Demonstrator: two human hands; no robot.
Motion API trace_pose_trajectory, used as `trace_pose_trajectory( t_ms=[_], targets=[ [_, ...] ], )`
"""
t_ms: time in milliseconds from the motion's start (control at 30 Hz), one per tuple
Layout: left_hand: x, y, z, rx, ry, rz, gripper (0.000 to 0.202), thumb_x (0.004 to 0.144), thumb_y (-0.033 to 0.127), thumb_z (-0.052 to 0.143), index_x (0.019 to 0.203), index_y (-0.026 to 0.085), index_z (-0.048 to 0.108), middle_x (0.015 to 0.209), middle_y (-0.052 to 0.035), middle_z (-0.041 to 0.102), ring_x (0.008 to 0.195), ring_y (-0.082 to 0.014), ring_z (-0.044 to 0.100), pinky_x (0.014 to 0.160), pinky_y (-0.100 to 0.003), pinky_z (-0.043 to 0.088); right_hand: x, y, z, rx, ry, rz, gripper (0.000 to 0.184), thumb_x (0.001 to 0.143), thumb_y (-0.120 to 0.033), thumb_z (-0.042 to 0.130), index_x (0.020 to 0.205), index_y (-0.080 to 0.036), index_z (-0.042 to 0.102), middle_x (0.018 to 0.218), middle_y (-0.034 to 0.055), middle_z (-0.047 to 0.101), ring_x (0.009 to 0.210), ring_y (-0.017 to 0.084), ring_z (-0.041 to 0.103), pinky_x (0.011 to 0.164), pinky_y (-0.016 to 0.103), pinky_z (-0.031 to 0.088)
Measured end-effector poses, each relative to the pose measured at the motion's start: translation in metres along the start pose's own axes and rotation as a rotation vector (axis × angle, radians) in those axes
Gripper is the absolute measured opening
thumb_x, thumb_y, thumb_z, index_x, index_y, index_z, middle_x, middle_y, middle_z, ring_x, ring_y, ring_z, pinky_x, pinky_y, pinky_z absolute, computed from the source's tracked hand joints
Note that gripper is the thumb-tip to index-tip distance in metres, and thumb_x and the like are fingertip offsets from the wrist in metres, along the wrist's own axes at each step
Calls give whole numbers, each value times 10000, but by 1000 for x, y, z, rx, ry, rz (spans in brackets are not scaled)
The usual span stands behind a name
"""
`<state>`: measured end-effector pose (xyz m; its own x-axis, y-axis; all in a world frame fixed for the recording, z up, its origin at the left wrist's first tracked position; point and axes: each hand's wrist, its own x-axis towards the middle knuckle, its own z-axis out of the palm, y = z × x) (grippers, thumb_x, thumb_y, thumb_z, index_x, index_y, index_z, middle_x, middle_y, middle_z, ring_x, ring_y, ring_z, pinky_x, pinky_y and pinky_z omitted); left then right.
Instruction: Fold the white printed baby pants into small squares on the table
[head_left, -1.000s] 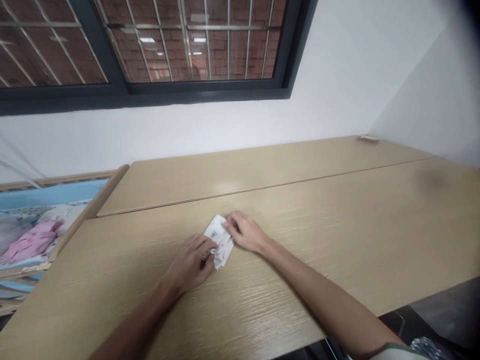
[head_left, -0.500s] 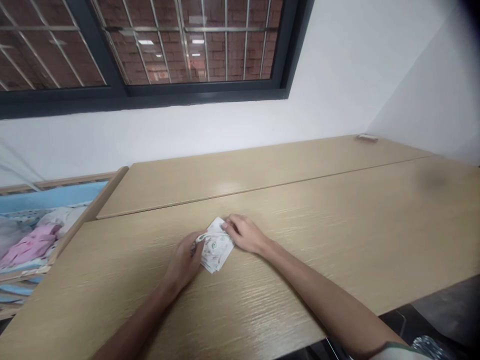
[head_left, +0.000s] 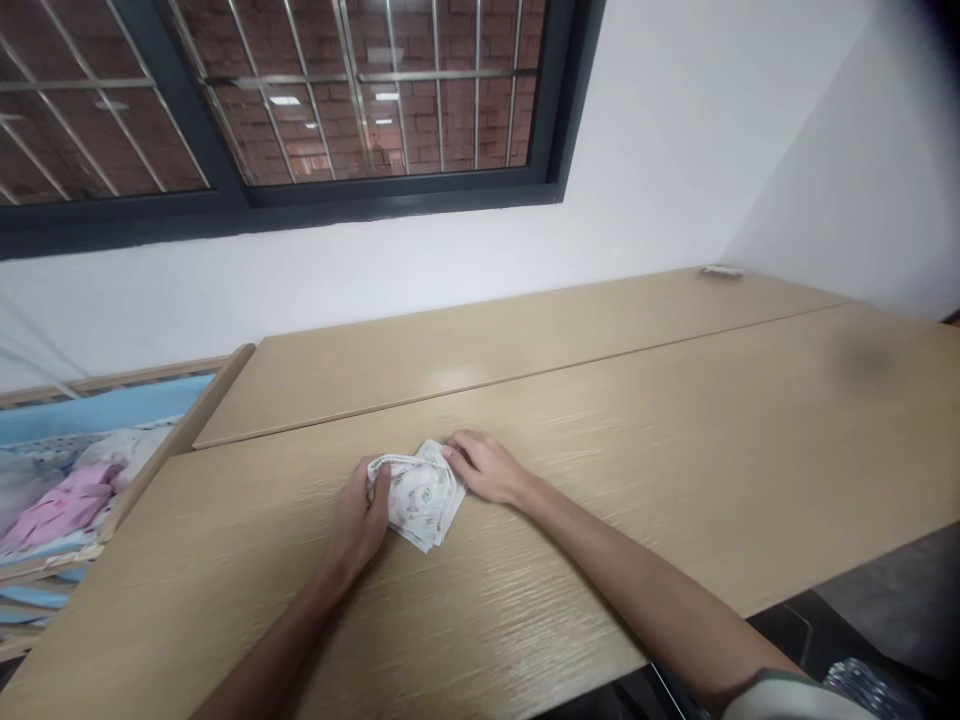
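Note:
A small folded white cloth with a fine green and pink print lies on the wooden tabletop, between my hands. My left hand is closed on its left side, thumb on top, and one layer is drawn up there in a curved edge. At the cloth's upper right corner, my right hand pinches or presses it with thumb and bent fingers. The fingertips of my right hand are partly hidden.
To the left stands a wooden crib with blue bedding and a pink cloth. A small flat object rests at the far right corner. Behind the table are a white wall and a barred window. A seam runs along the tabletop.
My left hand has shifted left, pulling the cloth's upper layer outward, so more of the print shows. My right hand keeps its place at the corner. The view has tilted slightly.

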<state>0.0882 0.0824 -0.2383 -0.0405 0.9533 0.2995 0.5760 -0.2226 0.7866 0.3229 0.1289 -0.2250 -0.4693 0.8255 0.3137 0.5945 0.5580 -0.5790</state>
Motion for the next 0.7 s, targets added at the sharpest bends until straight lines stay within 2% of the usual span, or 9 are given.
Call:
trace_pose_trajectory(
  t_ms=[100, 267, 467, 567, 700],
  targets=[
    [-1, 0, -1, -23, -4, -1, 399, 993, 522, 391, 1017, 207, 635, 920, -44, 715, 819, -237, 664, 708, -342, 512, 0, 0, 0, -2, 9, 4, 319, 1062, -389, 414, 897, -182, 591, 867, 52, 655, 781, 177, 587, 736, 308, 421],
    [-2, 0, -2, -62, -5, 24, 382, 1000, 506, 392, 1056, 210, 627, 988, -55, 699, 903, -241, 652, 800, -365, 515, -1, 0, -1, -5, 7, -10, 291, 1062, -350, 409, 933, -179, 607, 901, 62, 678, 816, 186, 613, 766, 320, 438],
    [-7, -1, -3, -102, -57, 65, 308, 988, 441, 436, 1078, 215, 626, 1032, -53, 694, 934, -239, 644, 838, -375, 511, -1, 5, 3, 7, 15, -10, 208, 1014, -317, 507, 1122, -194, 637, 1078, 82, 719, 954, 219, 660, 868, 368, 471],
    [-7, 0, -1, -131, -18, 35, 331, 988, 475, 438, 1062, 209, 620, 1010, -57, 688, 922, -243, 641, 825, -380, 510, 0, 7, 5, -11, 6, -16, 205, 1001, -276, 512, 1123, -190, 652, 1111, 91, 717, 991, 226, 661, 901, 380, 473],
    [-3, 2, 0, -193, 66, -44, 404, 981, 564, 442, 1025, 198, 607, 953, -56, 678, 879, -239, 638, 783, -370, 515, 1, 7, 5, -45, -12, -28, 215, 1005, -215, 457, 1029, -178, 668, 1022, 85, 714, 939, 213, 654, 894, 369, 468]
  ],
)
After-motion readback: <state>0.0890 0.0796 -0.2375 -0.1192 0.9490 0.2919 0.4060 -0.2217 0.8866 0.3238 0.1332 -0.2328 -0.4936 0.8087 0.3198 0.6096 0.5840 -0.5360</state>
